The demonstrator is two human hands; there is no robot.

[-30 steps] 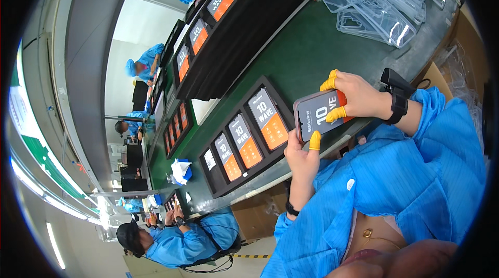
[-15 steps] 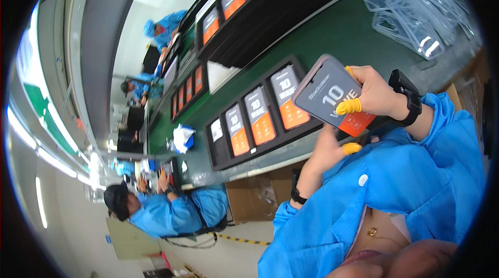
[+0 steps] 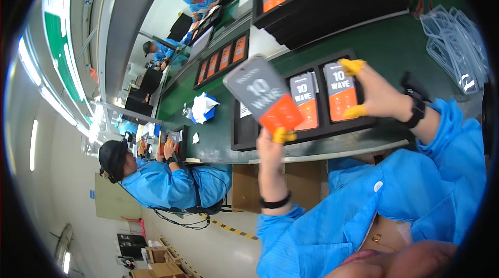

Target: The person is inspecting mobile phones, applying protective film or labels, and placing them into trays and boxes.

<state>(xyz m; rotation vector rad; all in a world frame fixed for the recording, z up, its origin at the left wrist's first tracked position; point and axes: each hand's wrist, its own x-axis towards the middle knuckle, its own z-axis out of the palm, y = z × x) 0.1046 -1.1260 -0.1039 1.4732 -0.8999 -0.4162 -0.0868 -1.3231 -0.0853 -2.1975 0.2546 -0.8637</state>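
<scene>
My left hand (image 3: 271,152) holds a smartphone (image 3: 264,93) by its lower end, tilted above the tray. Its front is grey over orange; yellow covers show on my fingertips. Beyond it, in the black tray (image 3: 249,140), lie a similar smartphone (image 3: 304,102) and, at the right end, another smartphone (image 3: 340,91). My right hand (image 3: 375,91) spans the right-end one, with one yellow-tipped finger at its top edge and the thumb at its lower edge. The lifted phone hides part of the tray's left half.
Stacked black trays (image 3: 332,15) with more phones stand behind. Clear plastic frames (image 3: 457,49) are piled at the right. Another tray (image 3: 223,59) lies at the far left, near a blue box with white paper (image 3: 202,109). A co-worker (image 3: 166,179) sits at the left.
The smartphone my right hand gripped seems to have passed to my left hand, further left. My right hand has come down around the tray's right-end phone. The view has turned somewhat.
</scene>
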